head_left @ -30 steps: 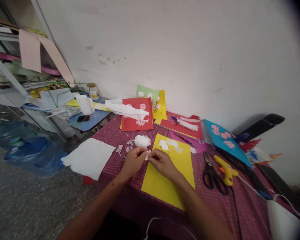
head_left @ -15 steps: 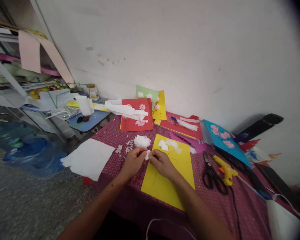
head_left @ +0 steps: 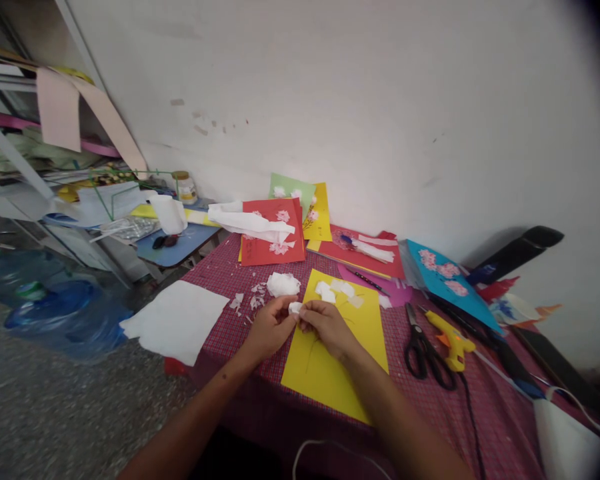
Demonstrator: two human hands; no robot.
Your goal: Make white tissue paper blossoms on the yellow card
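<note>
Between the fingertips of both hands is a small piece of white tissue paper [head_left: 295, 308]. My left hand [head_left: 270, 327] pinches it from the left, and my right hand [head_left: 327, 325] closes on it from the right, partly hiding it. Both hands are over the left part of a yellow sheet of paper [head_left: 350, 373], which has thin drawn stems and several white tissue pieces [head_left: 341, 288] near its top. Just beyond the left hand sits a white tissue wad [head_left: 283, 285], with torn white scraps [head_left: 257, 297] beside it.
Scissors [head_left: 423, 353] and a yellow glue gun [head_left: 450, 340] lie right of the yellow sheet. A large white paper sheet [head_left: 177, 320] hangs over the table's left edge. Flower cards [head_left: 273, 253] lean at the back, before the wall. A blue stool [head_left: 180, 247] stands left.
The fingers have shifted on the tissue piece, which now looks smaller and more folded between them. The hands stay in nearly the same place; the view has tilted slightly.
</note>
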